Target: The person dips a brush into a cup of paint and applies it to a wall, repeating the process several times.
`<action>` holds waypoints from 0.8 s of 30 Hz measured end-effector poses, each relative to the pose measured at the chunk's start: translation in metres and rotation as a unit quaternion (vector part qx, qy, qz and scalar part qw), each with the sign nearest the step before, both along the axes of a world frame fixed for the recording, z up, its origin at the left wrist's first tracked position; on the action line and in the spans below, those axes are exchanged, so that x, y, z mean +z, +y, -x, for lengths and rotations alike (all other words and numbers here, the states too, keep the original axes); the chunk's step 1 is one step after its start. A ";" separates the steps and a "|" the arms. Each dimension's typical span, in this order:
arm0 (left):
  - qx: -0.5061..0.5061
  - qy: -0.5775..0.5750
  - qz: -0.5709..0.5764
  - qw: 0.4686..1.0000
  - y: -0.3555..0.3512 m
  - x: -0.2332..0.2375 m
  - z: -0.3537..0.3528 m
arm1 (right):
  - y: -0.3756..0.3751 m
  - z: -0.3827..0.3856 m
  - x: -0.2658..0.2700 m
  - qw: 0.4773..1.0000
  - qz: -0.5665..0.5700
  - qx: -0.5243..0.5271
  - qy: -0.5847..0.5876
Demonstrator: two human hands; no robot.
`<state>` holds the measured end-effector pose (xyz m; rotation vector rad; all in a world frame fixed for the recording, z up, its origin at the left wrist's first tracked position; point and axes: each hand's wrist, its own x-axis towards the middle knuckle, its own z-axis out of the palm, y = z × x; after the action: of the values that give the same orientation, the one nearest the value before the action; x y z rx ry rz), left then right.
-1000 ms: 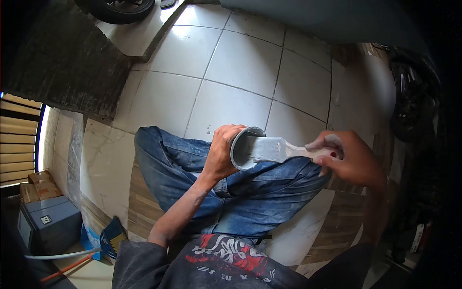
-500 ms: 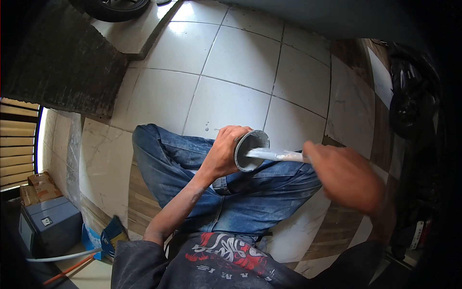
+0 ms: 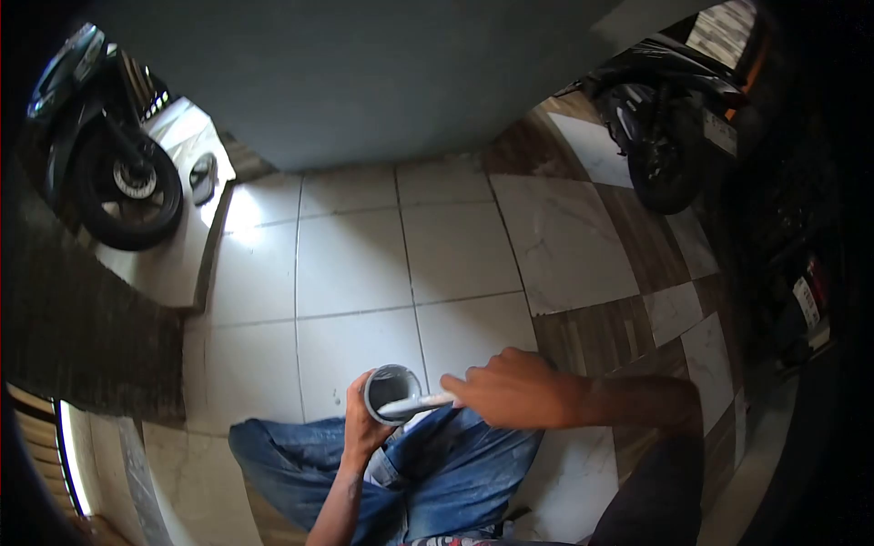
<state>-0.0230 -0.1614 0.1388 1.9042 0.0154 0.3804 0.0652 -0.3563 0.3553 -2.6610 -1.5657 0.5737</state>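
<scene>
My left hand (image 3: pixel 360 420) is wrapped round the side of a grey cup (image 3: pixel 393 382), whose open mouth faces up toward me. The cup is above my lap, over the jeans (image 3: pixel 455 473). Between the fingers of my right hand (image 3: pixel 514 387) is the handle of a pale stick-like tool (image 3: pixel 423 402), smeared with white. Its far end reaches over the cup's rim and into the cup. What lies deeper inside is too dark to make out.
A motorcycle wheel (image 3: pixel 127 191) stands at the upper left, beside a raised ledge (image 3: pixel 164 268). Another motorcycle (image 3: pixel 660 136) is at the upper right. A grey wall (image 3: pixel 364 82) borders the white floor tiles (image 3: pixel 355 259). Small spots mark the floor left of the cup.
The view has tilted up, showing more wall and both motorcycles; hands and cup now appear lower and further left. The tool's tip remains in the cup, and both hands keep their holds.
</scene>
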 end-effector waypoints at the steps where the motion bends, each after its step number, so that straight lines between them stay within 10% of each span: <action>1: 0.013 0.005 0.032 0.999 0.002 -0.005 -0.004 | -0.003 -0.008 0.003 0.999 -0.007 -0.030 0.033; 5: 0.064 -0.026 0.036 0.997 0.013 -0.007 -0.007 | -0.051 -0.051 -0.008 0.948 -0.241 -0.194 0.079; 9: 0.065 -0.042 -0.021 0.997 0.019 -0.015 -0.006 | -0.078 -0.087 0.012 0.745 -0.464 -0.385 0.285; 15: 0.059 -0.030 0.044 0.997 0.012 -0.007 -0.001 | -0.048 -0.127 0.079 0.589 -0.707 -0.373 0.120; 24: 0.061 -0.041 0.039 0.997 0.019 -0.013 0.003 | -0.033 -0.207 0.074 0.540 -0.719 -0.406 0.164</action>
<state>-0.0257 -0.1419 0.1260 1.8132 0.0904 0.5325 0.2727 -0.3889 0.4298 -1.3671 -0.1224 -0.2634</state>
